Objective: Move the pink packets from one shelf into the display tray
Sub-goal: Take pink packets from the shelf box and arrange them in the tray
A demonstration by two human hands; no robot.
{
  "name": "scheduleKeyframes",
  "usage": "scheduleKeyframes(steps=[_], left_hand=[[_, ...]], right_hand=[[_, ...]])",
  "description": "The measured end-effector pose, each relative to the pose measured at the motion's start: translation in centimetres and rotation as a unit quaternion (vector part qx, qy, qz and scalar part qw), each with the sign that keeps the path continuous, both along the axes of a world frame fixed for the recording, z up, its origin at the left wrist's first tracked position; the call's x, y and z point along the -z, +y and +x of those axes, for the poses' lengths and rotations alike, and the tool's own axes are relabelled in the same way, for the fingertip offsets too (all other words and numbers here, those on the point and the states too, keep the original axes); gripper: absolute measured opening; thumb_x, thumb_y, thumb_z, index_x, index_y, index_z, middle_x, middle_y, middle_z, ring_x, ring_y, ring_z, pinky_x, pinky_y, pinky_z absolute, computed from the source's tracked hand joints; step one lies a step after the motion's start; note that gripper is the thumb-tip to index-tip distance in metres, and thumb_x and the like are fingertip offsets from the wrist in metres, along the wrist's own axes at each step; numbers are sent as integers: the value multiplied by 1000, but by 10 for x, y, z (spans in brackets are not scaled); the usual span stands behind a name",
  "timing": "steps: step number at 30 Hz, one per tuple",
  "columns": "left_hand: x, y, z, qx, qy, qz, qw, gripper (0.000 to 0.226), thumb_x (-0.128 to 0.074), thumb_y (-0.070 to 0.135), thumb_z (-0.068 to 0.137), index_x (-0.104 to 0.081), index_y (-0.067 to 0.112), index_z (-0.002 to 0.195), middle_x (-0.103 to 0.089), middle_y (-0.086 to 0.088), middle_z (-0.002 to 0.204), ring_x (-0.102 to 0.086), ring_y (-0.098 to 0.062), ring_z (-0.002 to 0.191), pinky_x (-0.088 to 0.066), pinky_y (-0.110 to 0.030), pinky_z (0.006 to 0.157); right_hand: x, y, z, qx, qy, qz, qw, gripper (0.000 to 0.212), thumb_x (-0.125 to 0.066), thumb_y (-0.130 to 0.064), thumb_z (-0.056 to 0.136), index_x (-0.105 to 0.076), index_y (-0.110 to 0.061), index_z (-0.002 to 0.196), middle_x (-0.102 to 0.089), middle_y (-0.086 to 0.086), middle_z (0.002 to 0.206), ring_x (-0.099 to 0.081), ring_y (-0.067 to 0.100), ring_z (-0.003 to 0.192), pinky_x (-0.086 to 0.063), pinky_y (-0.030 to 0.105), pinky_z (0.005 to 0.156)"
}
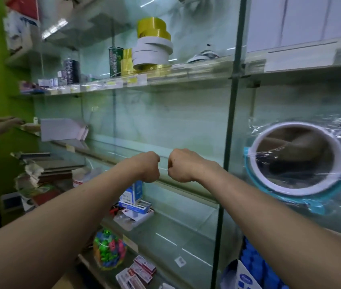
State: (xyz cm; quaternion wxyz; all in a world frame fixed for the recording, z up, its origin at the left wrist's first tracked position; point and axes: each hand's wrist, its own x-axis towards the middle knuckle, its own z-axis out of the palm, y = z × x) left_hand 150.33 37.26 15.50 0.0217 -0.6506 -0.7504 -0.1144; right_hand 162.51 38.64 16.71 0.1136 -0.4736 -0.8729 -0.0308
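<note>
Both forearms stretch in from seven and five o'clock and meet at centre. The hands, left hand (148, 166) and right hand (181, 165), are curled into fists holding nothing, knuckles just apart. Pink-and-white packets (143, 268) lie at six o'clock on the lowest shelf (165, 243), beside a jar of coloured toys (109, 249). Tape rolls (153, 44) stand at twelve.

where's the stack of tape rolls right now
Head view: the stack of tape rolls sits on the upper glass shelf, centre-left, just right of the green can and left of the metal upright.
</note>
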Motion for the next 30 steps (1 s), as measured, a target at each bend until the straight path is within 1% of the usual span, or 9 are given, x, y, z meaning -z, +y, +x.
scheduleKeyframes(steps=[2,3,6,10,13,18,22,28,30], left_hand=[[0,12,-16,-7,3,-3,1000,53,-52,7,87,-44,8,139,-50,-11,139,-53,-27,121,-45,-32,100],[-1,18,-25,-11,2,-4,1000,54,-52,7,87,-43,8,140,-50,-12,139,-53,-27,122,-45,-32,100],[-2,38,-47,-21,2,-1,1000,57,-52,8,89,-37,9,144,-43,-11,145,-48,-27,127,-42,-32,103],[0,68,-75,-32,2,-8,999,60,-51,8,91,-31,11,147,-38,-8,149,-44,-25,132,-38,-30,104],[1,85,-91,-39,6,-10,999,58,-51,8,90,-35,9,145,-40,-10,148,-44,-26,131,-38,-31,104],[1,100,-115,-58,8,-12,998,56,-50,8,92,-34,7,145,-39,-11,148,-45,-26,130,-39,-29,101],[0,109,-140,-75,13,-5,997,54,-49,7,92,-36,6,144,-40,-12,147,-43,-27,131,-38,-30,104],[-2,125,-175,-65,7,2,998,57,-48,6,92,-32,7,147,-39,-12,148,-50,-27,124,-44,-28,94],[-2,131,-192,-56,8,2,998,57,-48,6,92,-32,8,147,-38,-11,149,-46,-26,129,-41,-28,100]], right_hand=[[-1,11,-16,-3,5,-4,1000,11,-46,-7,88,-47,-12,79,-42,3,72,-46,24,66,-39,30,60],[-1,17,-25,-5,5,-6,1000,15,-47,-7,89,-45,-12,75,-41,2,70,-46,24,67,-38,30,60],[-1,38,-49,-9,2,-6,1000,30,-47,-5,89,-35,-14,63,-40,2,67,-40,18,56,-32,28,49],[-4,70,-79,-11,1,1,1000,33,-47,-3,89,-31,-14,62,-38,3,65,-35,16,53,-27,27,46],[-4,89,-98,-16,1,5,1000,32,-47,-2,90,-31,-14,64,-39,3,68,-36,16,54,-27,26,46],[0,115,-127,-22,-4,2,1000,26,-48,-3,89,-37,-13,68,-43,3,70,-41,16,56,-30,26,46],[-1,130,-149,-30,-2,0,1000,26,-48,-3,89,-37,-13,67,-43,4,69,-40,17,56,-29,27,46],[-1,143,-187,-30,-11,1,999,30,-49,-4,89,-34,-13,65,-41,3,68,-39,16,55,-29,27,46],[-1,147,-200,-27,-12,3,1000,32,-49,-3,88,-32,-14,63,-38,3,66,-36,16,53,-28,27,46]])
